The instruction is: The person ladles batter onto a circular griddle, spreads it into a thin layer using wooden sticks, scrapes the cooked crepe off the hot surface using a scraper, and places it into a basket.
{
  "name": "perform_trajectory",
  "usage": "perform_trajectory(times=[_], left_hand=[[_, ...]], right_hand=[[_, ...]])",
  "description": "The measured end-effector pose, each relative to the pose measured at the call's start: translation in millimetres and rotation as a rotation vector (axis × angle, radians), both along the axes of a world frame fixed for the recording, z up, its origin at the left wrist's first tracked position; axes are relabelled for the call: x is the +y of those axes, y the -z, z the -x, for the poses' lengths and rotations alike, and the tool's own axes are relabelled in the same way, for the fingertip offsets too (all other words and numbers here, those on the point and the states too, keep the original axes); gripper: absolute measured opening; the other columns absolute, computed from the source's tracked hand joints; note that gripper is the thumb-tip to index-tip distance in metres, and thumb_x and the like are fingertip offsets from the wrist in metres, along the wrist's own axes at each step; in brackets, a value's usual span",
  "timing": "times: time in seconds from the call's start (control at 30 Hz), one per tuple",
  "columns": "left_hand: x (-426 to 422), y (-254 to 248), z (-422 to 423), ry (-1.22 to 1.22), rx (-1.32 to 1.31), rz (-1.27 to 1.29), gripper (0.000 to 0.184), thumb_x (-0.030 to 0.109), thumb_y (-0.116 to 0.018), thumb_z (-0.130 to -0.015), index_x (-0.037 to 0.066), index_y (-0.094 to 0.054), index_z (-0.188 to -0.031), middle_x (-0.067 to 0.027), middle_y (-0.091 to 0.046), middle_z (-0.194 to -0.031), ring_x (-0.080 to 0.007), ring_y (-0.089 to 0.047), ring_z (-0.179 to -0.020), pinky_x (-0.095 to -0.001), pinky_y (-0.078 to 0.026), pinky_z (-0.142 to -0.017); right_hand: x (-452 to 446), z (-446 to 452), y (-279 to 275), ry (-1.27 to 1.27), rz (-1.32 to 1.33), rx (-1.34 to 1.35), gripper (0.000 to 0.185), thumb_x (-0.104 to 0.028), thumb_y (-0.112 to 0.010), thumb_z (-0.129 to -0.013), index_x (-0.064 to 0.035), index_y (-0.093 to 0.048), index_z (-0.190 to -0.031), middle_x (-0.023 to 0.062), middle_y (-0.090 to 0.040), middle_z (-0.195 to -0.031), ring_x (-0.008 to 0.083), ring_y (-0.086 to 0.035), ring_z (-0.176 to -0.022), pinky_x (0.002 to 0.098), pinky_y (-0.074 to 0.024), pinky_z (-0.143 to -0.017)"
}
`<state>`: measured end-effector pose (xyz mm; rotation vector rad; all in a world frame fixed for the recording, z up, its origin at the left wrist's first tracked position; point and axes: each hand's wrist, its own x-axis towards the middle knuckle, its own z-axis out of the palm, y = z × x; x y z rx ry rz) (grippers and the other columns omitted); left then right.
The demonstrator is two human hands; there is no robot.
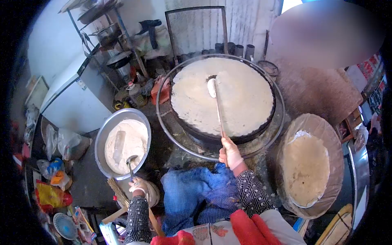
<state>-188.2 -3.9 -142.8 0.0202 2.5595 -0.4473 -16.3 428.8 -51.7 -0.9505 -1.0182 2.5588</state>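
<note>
My right hand (230, 153) grips the handle of a long wooden spreader (218, 110), its rounded, batter-coated head resting near the middle of a large round griddle. A pale sheet of batter (188, 96) covers most of the griddle, with a small dark bare patch beside the spreader's head. Lower left, my left hand (139, 185) is closed around the handle of a ladle (130, 160). The ladle's bowl lies in a metal basin (99, 141) of pale batter or flour (136, 136). A clear, elongated object (119, 146) also lies in that basin.
A metal ring (283, 106) surrounds the griddle. To the right, a plastic-lined basket (337, 159) holds pale round flatbread (308, 171). Blue checked cloth (185, 194) lies before me. A white chest (75, 102), plastic bags (69, 141) and a pot rack (128, 36) stand left. A blurred area covers the upper right.
</note>
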Motion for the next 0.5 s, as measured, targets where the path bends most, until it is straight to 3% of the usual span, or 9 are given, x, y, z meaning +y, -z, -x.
perform_trajectory(times=[0.07,0.1,0.13,0.23,0.33,0.4,0.43,0.5], left_hand=[[-2.8,-10.6,-2.7,-0.096,0.156,-0.106,0.061,0.023,-0.054,-0.092,0.003,-0.032,-0.145,-0.0168,-0.036,-0.148,-0.0398,-0.05,-0.126,-0.0464,-0.051,-0.094],[-17.0,-4.3,-1.6,-0.083,0.223,-0.167,0.056,0.016,-0.05,-0.093,0.002,-0.032,-0.145,-0.0195,-0.043,-0.142,-0.0375,-0.059,-0.115,-0.0411,-0.053,-0.09],[-21.3,-11.8,-3.4,-0.184,0.18,-0.199,0.057,0.011,-0.049,-0.093,0.002,-0.029,-0.146,-0.0224,-0.049,-0.134,-0.0364,-0.061,-0.112,-0.0419,-0.052,-0.092],[-40.6,-15.4,-15.5,-0.267,0.143,-0.266,0.063,0.008,-0.049,-0.092,0.006,-0.023,-0.15,-0.0238,-0.052,-0.132,-0.0381,-0.059,-0.114,-0.0413,-0.051,-0.093],[-87.4,43.6,-12.0,-0.386,0.263,-0.553,0.067,0.008,-0.052,-0.092,0.009,-0.021,-0.152,-0.0241,-0.054,-0.13,-0.0376,-0.06,-0.112,-0.0394,-0.05,-0.092],[-112.1,85.1,-23.2,-0.44,0.385,-0.849,0.067,0.007,-0.052,-0.093,0.011,-0.021,-0.152,-0.0229,-0.056,-0.127,-0.0353,-0.061,-0.108,-0.0383,-0.05,-0.09],[-82.6,48.5,-49.3,-0.364,0.523,-0.929,0.068,0.007,-0.054,-0.094,0.014,-0.021,-0.153,-0.0183,-0.059,-0.12,-0.0288,-0.062,-0.095,-0.0372,-0.052,-0.082],[-70.0,50.1,-56.6,-0.523,0.574,-1.087,0.068,0.006,-0.054,-0.094,0.015,-0.021,-0.153,-0.0156,-0.059,-0.116,-0.0244,-0.06,-0.081,-0.0357,-0.053,-0.071]], right_hand=[[5.7,-19.8,10.7,0.038,0.215,0.193,0.041,-0.032,-0.057,-0.097,-0.0327,-0.05,-0.138,-0.003,-0.045,-0.054,0.009,-0.03,-0.038,0.0259,-0.0278,-0.037],[-3.1,-26.5,2.6,0.09,0.163,0.17,0.041,-0.032,-0.057,-0.098,-0.0337,-0.05,-0.138,-0.0025,-0.045,-0.053,0.0095,-0.031,-0.037,0.0266,-0.0275,-0.036],[-11.7,-33.6,-4.7,0.142,0.111,0.146,0.04,-0.032,-0.056,-0.098,-0.0347,-0.05,-0.138,-0.002,-0.044,-0.051,0.01,-0.031,-0.036,0.0272,-0.0272,-0.036],[-20.8,-46.9,12.0,0.298,0.085,0.133,0.04,-0.029,-0.057,-0.098,-0.034,-0.051,-0.137,0.0002,-0.042,-0.044,0.0119,-0.032,-0.03,0.0297,-0.0273,-0.031],[-31.8,-50.9,16.1,0.182,-0.082,-0.035,0.04,-0.027,-0.059,-0.097,-0.0314,-0.053,-0.136,0.0008,-0.046,-0.046,0.0134,-0.038,-0.03,0.0301,-0.0327,-0.03],[-39.5,-54.3,12.2,0.15,-0.031,-0.033,0.041,-0.023,-0.06,-0.096,-0.0247,-0.054,-0.137,0.0012,-0.05,-0.048,0.013,-0.043,-0.031,0.0303,-0.0363,-0.03],[-41.3,-55.0,11.7,0.128,-0.064,-0.013,0.042,-0.022,-0.06,-0.097,-0.0228,-0.053,-0.138,0.001,-0.051,-0.05,0.0127,-0.043,-0.031,0.0302,-0.0363,-0.03],[-42.0,-55.1,11.7,0.106,-0.088,0.009,0.044,-0.02,-0.059,-0.097,-0.02,-0.051,-0.139,0.0009,-0.054,-0.055,0.0124,-0.043,-0.031,0.0301,-0.0361,-0.03]])
